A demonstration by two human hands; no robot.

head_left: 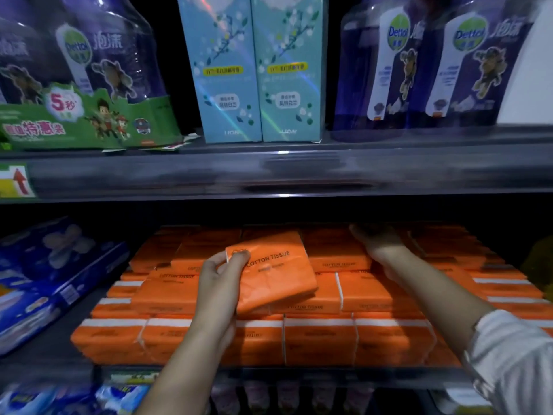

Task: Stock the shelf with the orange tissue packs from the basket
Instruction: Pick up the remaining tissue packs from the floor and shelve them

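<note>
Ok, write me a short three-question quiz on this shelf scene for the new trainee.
1. True or false: the left hand grips an orange tissue pack over the stacked packs.
2. Which goods stand on the upper shelf straight above the stacked packs? A. teal boxes B. red cans C. glass jars
3. Fill in: the right hand reaches toward the ___ of the stacked packs.
Key: 1 true; 2 A; 3 back.
</note>
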